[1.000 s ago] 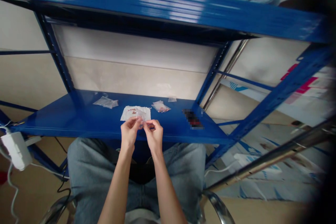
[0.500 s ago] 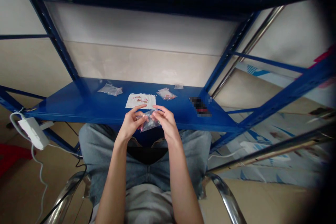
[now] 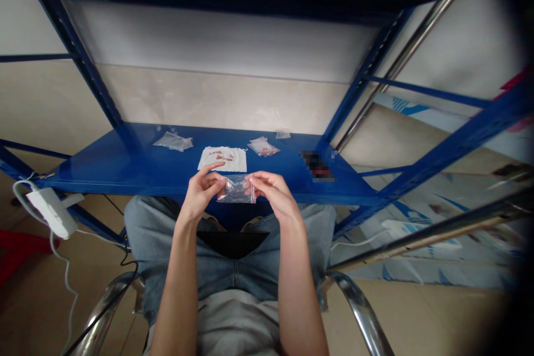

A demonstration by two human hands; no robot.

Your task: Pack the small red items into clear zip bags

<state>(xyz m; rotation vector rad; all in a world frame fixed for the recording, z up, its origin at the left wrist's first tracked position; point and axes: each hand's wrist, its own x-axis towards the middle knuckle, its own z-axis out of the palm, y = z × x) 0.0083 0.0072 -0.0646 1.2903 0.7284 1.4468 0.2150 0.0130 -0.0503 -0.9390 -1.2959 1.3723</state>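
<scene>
Left hand (image 3: 201,192) and right hand (image 3: 271,192) pinch opposite edges of a clear plastic bag (image 3: 236,190) between them — a slack pinch could drop it; a white paper sheet (image 3: 222,159) lies just past the fingers, on a blue steel shelf (image 3: 104,175).

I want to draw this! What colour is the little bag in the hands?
The small plastic bag is clear and see-through, with no colour of its own. It shows best in the head view.

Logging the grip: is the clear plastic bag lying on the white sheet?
No, the clear plastic bag is held up between the left hand and right hand, off the white sheet.
</scene>
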